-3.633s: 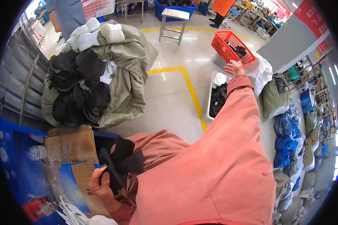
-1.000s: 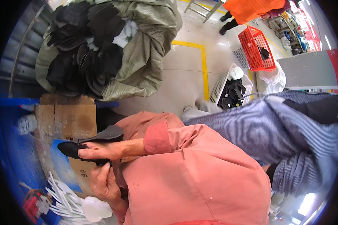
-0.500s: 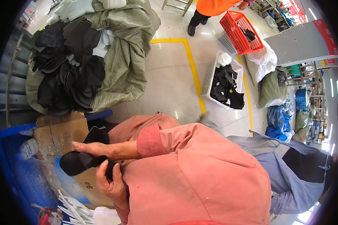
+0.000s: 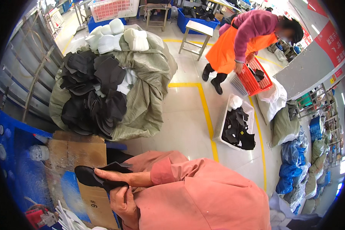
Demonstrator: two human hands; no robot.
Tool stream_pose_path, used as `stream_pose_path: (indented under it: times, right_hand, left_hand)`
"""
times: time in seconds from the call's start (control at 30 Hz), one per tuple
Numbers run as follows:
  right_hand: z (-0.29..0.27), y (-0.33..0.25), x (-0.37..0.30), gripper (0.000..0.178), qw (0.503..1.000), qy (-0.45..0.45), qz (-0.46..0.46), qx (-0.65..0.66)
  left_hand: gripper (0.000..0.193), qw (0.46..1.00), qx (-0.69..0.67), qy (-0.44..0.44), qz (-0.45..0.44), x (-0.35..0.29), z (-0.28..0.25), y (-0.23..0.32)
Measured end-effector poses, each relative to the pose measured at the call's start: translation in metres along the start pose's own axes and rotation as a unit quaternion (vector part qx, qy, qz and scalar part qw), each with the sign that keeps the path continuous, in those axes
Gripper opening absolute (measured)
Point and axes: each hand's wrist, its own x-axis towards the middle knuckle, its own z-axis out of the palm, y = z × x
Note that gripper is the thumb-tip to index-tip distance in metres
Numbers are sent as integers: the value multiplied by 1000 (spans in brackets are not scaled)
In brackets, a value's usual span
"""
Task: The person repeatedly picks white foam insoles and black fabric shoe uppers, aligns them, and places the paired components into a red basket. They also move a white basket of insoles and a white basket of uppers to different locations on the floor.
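Observation:
A black fabric piece point(image 4: 87, 176) with a rounded end is held above the cardboard at the lower left. My right hand point(image 4: 113, 176), reaching in from the right in a pink sleeve, is closed on it, thumb lying along its upper face. Below, my left hand point(image 4: 123, 201) has its fingers bent and pinched at the piece's near edge. A ragged black edge shows just beyond my right wrist; I cannot tell whether it belongs to the same piece. Flattened cardboard point(image 4: 97, 199) with a blue patch lies beneath both hands.
Ahead, a green woven sack point(image 4: 151, 92) bears stacked black pieces point(image 4: 92, 111) and white pads point(image 4: 136, 40). A white basket point(image 4: 218, 132) of black pieces stands right. A person in an orange apron point(image 4: 222, 50) bends over a red basket point(image 4: 253, 82). White strips point(image 4: 67, 218) lie lower left.
The view has tilted up, showing more of the floor and the co-worker. My right thumb has come down onto the black piece, and my left fingers have closed in beside my right hand.

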Motion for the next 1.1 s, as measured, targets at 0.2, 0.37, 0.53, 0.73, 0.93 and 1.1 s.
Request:
stream_pose_path:
  times: [0.2, 0.37, 0.53, 0.73, 0.93, 1.1]
  right_hand:
    - [9, -15, 0, 55, 994, -43, 88, 44]
    - [8, -14, 20, 53, 991, -63, 106, 54]
    - [27, 5, 38, 51, 975, -72, 182, 107]
    - [46, 10, 33, 51, 946, -19, 286, 149]
    - [54, 14, 49, 53, 936, -36, 311, 163]
    - [71, 24, 58, 55, 920, -21, 321, 225]
  left_hand:
    - [14, 1000, 11, 2, 4, -1, -7, -3]
    - [15, 1000, 4, 7, -22, 2, -16, 2]
    - [20, 997, 44, 61, -4, 0, -25, 5]
    - [25, 978, 8, 190, -87, -42, -25, 5]
    - [32, 941, -60, 294, -158, -67, -25, 11]
    - [34, 913, 161, 353, -127, -76, -30, 11]
